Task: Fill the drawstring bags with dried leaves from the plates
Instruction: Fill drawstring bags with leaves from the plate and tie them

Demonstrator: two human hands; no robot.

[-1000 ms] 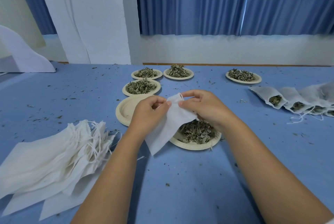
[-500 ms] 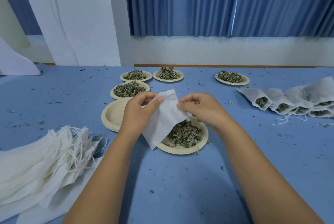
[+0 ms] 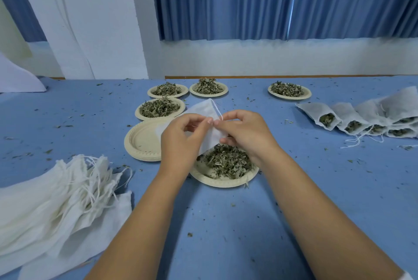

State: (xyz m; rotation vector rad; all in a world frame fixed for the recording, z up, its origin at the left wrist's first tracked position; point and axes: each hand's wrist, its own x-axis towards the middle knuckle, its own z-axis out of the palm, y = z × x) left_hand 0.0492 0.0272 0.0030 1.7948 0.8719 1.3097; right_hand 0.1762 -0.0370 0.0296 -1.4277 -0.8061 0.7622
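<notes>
A flat white drawstring bag (image 3: 202,110) is held in the air above the table's middle. My left hand (image 3: 183,137) and my right hand (image 3: 245,132) both pinch it, fingertips meeting near its corded edge. Just below my hands sits a paper plate (image 3: 224,181) heaped with dried leaves (image 3: 227,163). A stack of bare plates (image 3: 142,141) lies to its left. Three more plates of leaves stand behind: one at mid left (image 3: 159,108) and two at the back (image 3: 167,89) (image 3: 208,87). Another leaf plate (image 3: 289,91) is at the back right.
A pile of flat unfilled bags with cords (image 3: 56,191) covers the table's near left. A row of filled bags (image 3: 366,119) lies at the right edge. Leaf crumbs dot the blue tablecloth (image 3: 226,223). A white wall and blue curtains rise behind the table.
The bag has turned and risen, its corded edge now at the top between my fingertips. My hands have drawn closer together on it.
</notes>
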